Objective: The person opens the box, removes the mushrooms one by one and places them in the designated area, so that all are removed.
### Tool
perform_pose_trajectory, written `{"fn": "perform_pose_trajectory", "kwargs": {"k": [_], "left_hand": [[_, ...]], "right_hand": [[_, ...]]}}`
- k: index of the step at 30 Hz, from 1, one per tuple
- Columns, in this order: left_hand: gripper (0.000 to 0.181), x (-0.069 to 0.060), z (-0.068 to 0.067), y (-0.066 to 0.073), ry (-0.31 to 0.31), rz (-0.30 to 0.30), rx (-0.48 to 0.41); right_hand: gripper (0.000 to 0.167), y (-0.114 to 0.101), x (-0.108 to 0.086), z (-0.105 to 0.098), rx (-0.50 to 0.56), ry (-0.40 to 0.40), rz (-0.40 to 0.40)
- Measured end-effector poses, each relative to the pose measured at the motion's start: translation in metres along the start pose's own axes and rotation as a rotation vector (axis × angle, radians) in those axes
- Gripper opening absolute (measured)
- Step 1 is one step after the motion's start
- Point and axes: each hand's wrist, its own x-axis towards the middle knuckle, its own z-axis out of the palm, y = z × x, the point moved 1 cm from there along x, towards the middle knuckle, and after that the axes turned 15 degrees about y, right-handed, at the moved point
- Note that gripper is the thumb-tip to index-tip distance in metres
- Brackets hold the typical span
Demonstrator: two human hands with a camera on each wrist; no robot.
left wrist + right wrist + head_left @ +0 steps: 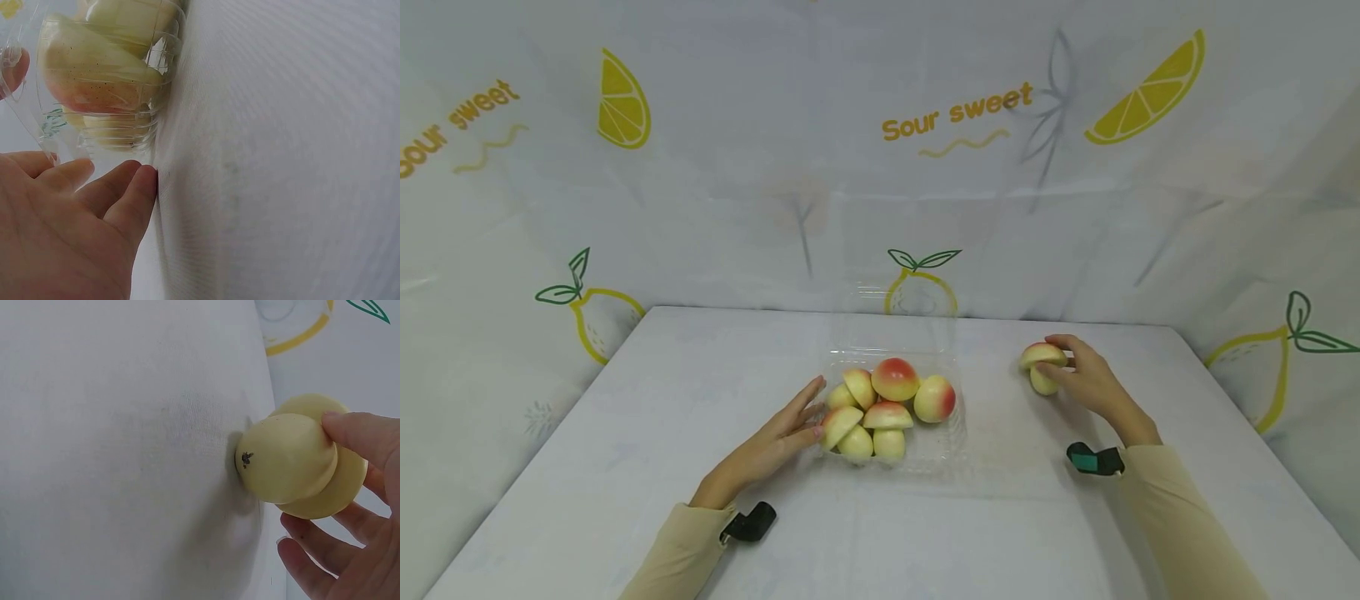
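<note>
A clear plastic container (pixel 932 446) holds several red-and-yellow, mushroom-shaped pieces (pixel 895 380). At its left side rests the left hand (pixel 767 442), fingers extended against the wall; in the left wrist view the fingertips of the left hand (pixel 81 206) touch the clear plastic beside a piece (pixel 94 69). To the right of the container, the right hand (pixel 1093 383) pinches another mushroom-shaped piece (pixel 1042 357) between thumb and fingers. The right wrist view shows the right hand (pixel 350 531) gripping this piece (pixel 287 459), its pale stem end close to the table.
The container's transparent lid (pixel 895 329) stands raised at its back. A white cloth covers the table (pixel 625 467), and a curtain printed with lemons (pixel 737 167) hangs behind it. Dark straps with small devices are on both wrists.
</note>
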Motion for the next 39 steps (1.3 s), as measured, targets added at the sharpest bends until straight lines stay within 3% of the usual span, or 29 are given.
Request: {"fn": "perform_pose_trajectory", "kwargs": {"k": [10, 19, 26, 39], "left_hand": [[0.075, 0.0, 0.0, 0.002, 0.003, -0.009, 0.003], [0.075, -0.001, -0.001, 0.003, 0.006, -0.008, 0.007], [0.075, 0.0, -0.001, 0.003, 0.004, -0.006, 0.007], [0.076, -0.001, 0.0, 0.003, 0.0, -0.006, 0.003]], "right_hand": [[0.067, -0.004, -0.001, -0.004, -0.006, 0.003, 0.007], [0.062, -0.013, -0.004, -0.008, -0.023, 0.017, -0.036], [0.058, -0.029, -0.007, -0.012, -0.013, 0.044, -0.107], [0.056, -0.052, -0.024, -0.005, 0.024, 0.061, -0.131]]}}
